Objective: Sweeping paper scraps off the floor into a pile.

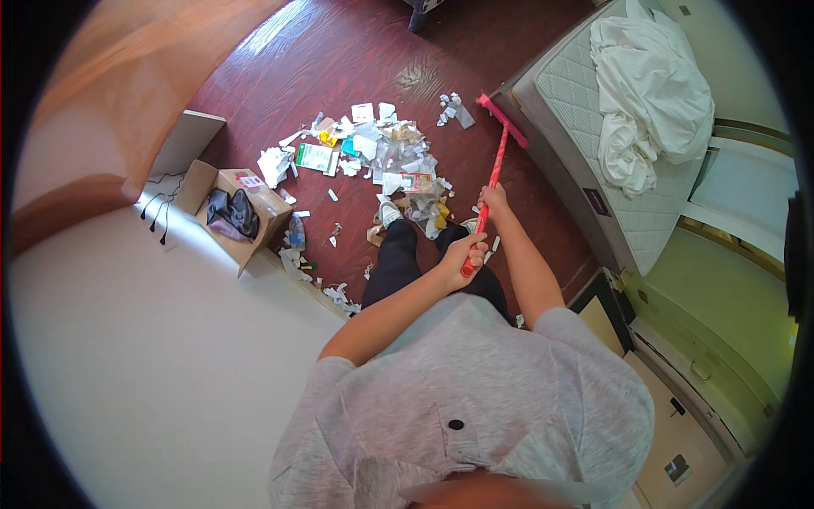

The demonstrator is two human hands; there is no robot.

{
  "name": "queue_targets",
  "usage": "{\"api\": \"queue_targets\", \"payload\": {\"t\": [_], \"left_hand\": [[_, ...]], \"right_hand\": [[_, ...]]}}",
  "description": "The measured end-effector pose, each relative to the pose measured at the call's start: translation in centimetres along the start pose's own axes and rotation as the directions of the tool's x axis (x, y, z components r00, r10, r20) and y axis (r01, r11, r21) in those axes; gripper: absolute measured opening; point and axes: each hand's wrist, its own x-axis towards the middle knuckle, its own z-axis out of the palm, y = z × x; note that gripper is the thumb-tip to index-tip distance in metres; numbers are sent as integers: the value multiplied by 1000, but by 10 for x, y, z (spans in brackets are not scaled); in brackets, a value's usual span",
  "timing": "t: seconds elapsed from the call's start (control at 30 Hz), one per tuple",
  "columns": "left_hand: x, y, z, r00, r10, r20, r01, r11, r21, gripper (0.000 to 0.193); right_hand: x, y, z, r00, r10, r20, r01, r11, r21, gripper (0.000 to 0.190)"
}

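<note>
A broom with a red handle [498, 164] slants up and to the right from my body. My left hand [465, 259], reaching in from the left of the picture, and my right hand [493, 202] both need care in naming: the arm at the picture's left is my left arm. It grips the handle's near end, while my right hand is closed around it farther up. The pink broom head [505, 121] lies by the base of the bed. A heap of paper and plastic litter [388, 149] spreads on the floor before my feet. A smaller cluster of scraps [456, 109] lies left of the broom head.
At the right stands a bed with a bare mattress [566, 83] and a bunched white sheet [652, 95]. An open cardboard box [270, 197] holding dark items stands left, near a plastic bottle [296, 232] and black cables [166, 210]. An orange curtain [159, 57] hangs upper left.
</note>
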Motion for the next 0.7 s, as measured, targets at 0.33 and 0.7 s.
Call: {"api": "queue_targets", "payload": {"t": [0.33, 0.7], "left_hand": [[-95, 39, -106, 945, 183, -270, -152, 980, 130, 7], [-195, -21, -23, 858, 267, -438, -77, 911, 405, 19]], "right_hand": [[-45, 108, 131, 990, 111, -88, -142, 759, -636, 76], [-185, 84, 100, 940, 185, 288, -84, 941, -329, 48]]}}
